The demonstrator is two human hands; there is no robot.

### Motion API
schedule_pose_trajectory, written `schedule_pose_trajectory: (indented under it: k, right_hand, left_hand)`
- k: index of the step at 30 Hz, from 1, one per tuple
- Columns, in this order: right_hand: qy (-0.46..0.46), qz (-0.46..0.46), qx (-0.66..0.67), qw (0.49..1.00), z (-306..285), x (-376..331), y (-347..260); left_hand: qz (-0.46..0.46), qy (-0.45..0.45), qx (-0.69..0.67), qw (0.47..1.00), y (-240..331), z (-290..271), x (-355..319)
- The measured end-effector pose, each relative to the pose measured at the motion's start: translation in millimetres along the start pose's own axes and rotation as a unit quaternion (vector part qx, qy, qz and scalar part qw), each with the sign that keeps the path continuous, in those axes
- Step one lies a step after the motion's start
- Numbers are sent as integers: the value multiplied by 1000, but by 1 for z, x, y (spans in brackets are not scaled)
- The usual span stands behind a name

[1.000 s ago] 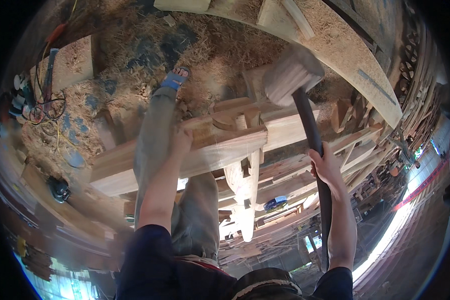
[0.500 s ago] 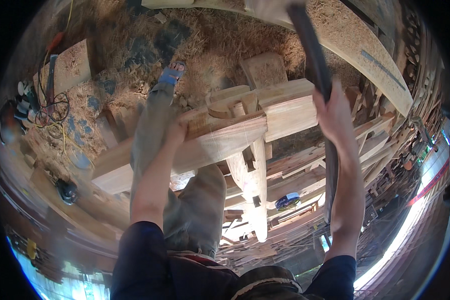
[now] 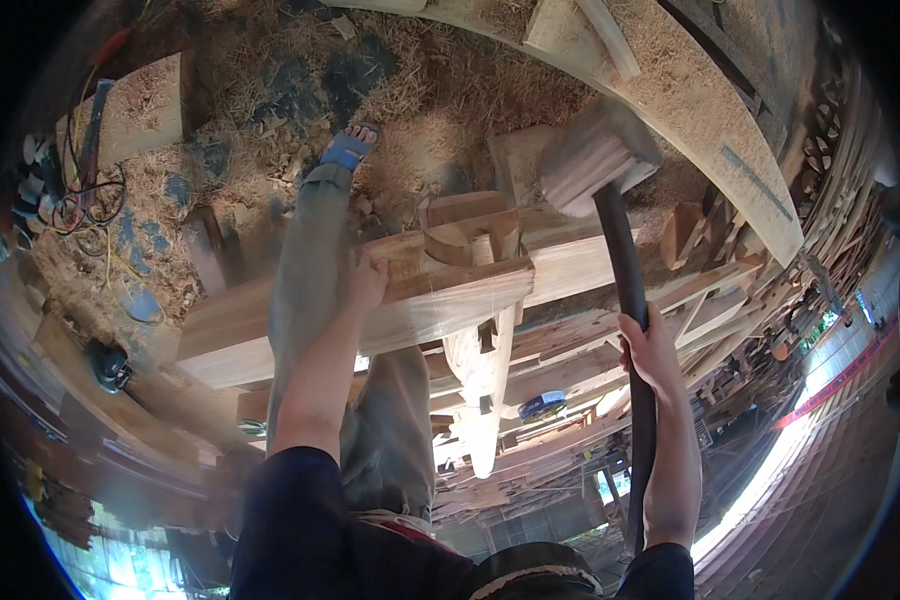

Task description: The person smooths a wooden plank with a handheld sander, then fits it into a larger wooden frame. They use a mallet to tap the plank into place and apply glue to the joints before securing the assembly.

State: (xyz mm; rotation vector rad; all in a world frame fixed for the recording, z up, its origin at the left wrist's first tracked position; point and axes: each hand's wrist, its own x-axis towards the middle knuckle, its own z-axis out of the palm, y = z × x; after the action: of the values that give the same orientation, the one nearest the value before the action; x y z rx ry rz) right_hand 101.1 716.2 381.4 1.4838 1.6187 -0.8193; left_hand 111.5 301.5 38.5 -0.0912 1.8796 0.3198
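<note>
Mallet (image 3: pixel 598 160) is gripped in right hand (image 3: pixel 654 352), held up near beam (image 3: pixel 450 297); left hand (image 3: pixel 368 282) is laid on beam, grip can't be told. Floor (image 3: pixel 360 70) is strewn with shavings (image 3: pixel 460 75); timber (image 3: pixel 842 215) is stacked at right.

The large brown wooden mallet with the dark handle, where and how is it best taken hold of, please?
Probably by the long, slim, dark handle, wrapped from the right, as the right hand does: it runs from the blocky brown wooden head back toward the person, while the head looks too broad to grasp easily.
</note>
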Motion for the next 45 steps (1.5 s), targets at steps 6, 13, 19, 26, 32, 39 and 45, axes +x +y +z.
schedule_pose_trajectory:
  k: [6,13,19,26,32,39,45]
  right_hand:
    - [39,-159,53,985,-32,-42,-77]
    - [193,-287,-126,930,-15,34,-86]
    - [108,-137,-325,930,33,23,94]
    - [0,37,-14,999,13,0,63]
    - [36,-9,8,999,-19,-53,-14]
    - [122,-206,-42,970,-25,-16,-79]
    - [182,-198,-261,927,17,20,45]
  left_hand:
    - [-8,-44,-7,999,-6,4,6]
    - [39,-48,-5,998,-5,-8,2]
    - [56,-64,-30,996,-9,-3,3]
    - [19,-42,35,998,-15,22,-5]
    - [-7,-72,42,996,-4,12,-10]
    - [31,-81,-5,996,-17,10,-8]
    - [55,-49,-26,997,-27,24,-2]
